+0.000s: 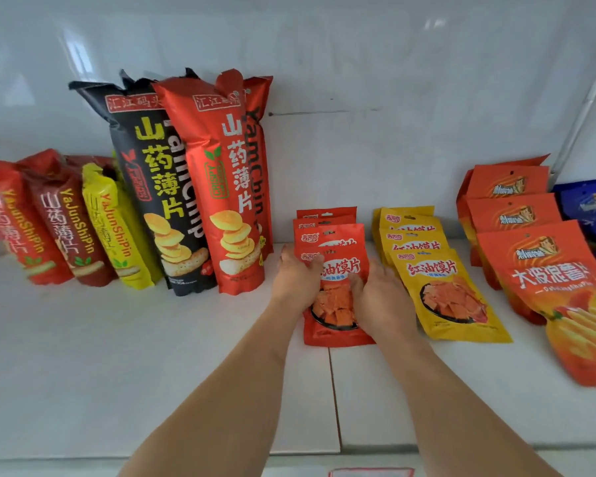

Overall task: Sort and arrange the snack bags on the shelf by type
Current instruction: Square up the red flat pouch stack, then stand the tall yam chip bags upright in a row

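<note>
Head view: your left hand point(298, 275) and right hand point(381, 299) both sit on the front red pouch point(338, 297) at frame centre, one on each side of it. Left fingers curl over the pouch's upper-left corner, right fingers curl over its right edge, so both grip it; the thumbs can't be made out clearly. That pouch leans at the front of a red pouch row point(326, 223) running back toward 12 o'clock, each overlapping the one behind. Just at 3 o'clock from it, a yellow pouch row point(441, 284) of the same shape, also stacked front to back, near but not touching your right hand as far as you can tell. Further at 3 o'clock, an orange bag row point(544, 270), larger, front bag cut by the frame edge. Behind those at 2 o'clock, blue bags point(589, 208), partly hidden. At 10 o'clock, two tall bags stand upright against the back wall: black tall bag point(152, 187) and red tall bag point(227, 187), touching, the red one overlapping the black. At 9 o'clock, smaller leaning bags: two red small bags point(31, 222) and a yellow small bag point(114, 228), side by side. White shelf point(117, 356) under everything.
</note>
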Motion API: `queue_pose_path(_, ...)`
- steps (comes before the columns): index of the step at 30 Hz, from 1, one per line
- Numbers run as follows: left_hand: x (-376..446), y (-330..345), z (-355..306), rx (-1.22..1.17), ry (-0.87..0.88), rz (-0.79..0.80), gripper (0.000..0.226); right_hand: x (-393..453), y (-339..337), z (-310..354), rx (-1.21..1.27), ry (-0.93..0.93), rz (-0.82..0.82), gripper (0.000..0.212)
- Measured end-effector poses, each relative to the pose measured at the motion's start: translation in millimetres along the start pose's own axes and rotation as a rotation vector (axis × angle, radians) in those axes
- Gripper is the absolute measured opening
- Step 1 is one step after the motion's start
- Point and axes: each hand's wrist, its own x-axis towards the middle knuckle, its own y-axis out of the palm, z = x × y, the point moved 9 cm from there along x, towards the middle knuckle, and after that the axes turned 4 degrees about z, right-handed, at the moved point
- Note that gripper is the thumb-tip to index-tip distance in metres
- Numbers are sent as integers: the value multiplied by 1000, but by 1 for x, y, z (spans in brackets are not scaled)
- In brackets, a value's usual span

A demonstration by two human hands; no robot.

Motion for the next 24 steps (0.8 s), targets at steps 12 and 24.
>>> queue_pose_path(12, -67, -109, 21, 142, 106, -294, 37, -30, -37, 80, 123, -273, -55, 56)
queue_pose_path(24, -51, -212, 52, -57, 230, -503, 83, 0, 23, 182, 640, -232, 138, 80)
